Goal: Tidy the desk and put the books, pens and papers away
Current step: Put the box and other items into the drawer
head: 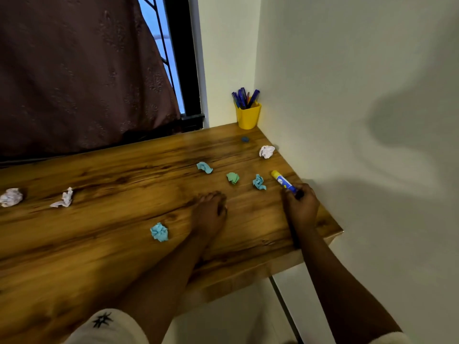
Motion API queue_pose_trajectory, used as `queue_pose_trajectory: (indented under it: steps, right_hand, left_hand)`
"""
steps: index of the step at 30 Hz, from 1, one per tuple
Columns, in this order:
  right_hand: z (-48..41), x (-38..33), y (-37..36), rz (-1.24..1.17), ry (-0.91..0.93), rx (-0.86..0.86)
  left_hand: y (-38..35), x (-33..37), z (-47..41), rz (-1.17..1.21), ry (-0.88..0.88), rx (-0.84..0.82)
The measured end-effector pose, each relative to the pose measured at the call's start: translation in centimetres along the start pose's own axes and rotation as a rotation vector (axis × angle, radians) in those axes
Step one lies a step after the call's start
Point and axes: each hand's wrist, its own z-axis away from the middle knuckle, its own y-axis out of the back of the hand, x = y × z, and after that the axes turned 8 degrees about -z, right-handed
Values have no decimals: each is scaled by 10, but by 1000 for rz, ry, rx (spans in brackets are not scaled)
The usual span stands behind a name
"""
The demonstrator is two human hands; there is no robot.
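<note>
Now right hand (301,207) around marker (283,181), left hand (210,213) on desk (99,244).

Single head view, looking down-forward, close over desk (99,244); edges likely distorted.

Wood desk (99,244) fills lower left of frame. Yellow pen cup (247,117) at its far right corner, small blue lump (245,139) just below. White wad (266,151) by right edge. Centre right: blue wad (204,167), green wad (233,178), second blue wad (259,182). Centre: third blue wad (159,232). Far left: two white wads (11,197).
</note>
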Motion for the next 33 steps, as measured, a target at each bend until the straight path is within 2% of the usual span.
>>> queue_pose_trajectory:
  steps: [5, 7, 9, 11, 13, 17, 22, 28, 30, 33]
  right_hand:
    - [65, 0, 31, -148, -163, -85]
    - [110, -9, 35, -232, -191, -150]
    - [162, -22, 30, -311, -209, -256]
    - [225, -39, 19, -366, -215, -366]
    - [289, -58, 6, -419, -230, -444]
    - [403, -93, -13, -448, -254, -711]
    - [519, -139, -46, -303, -166, -1077]
    - [605, -187, -116, -50, 8, -1377]
    - [619, -190, -141, 7, 39, -1483]
    - [638, -190, -176, 161, 141, -1626]
  left_hand:
    - [3, -15, 57, 200, -55, 24]
    - [11, -18, 88, 325, -25, 28]
    - [26, -18, 121, 597, 86, -42]
    - [45, -27, 162, 994, 175, -98]
    - [67, -52, 210, 1208, 223, -19]
    - [108, -126, 322, 1304, 333, 187]
    - [160, -217, 446, 1221, 447, 380]
    - [196, -288, 534, 921, 517, 442]
    - [196, -317, 554, 664, 538, 424]
    - [184, -367, 593, 78, 659, 323]
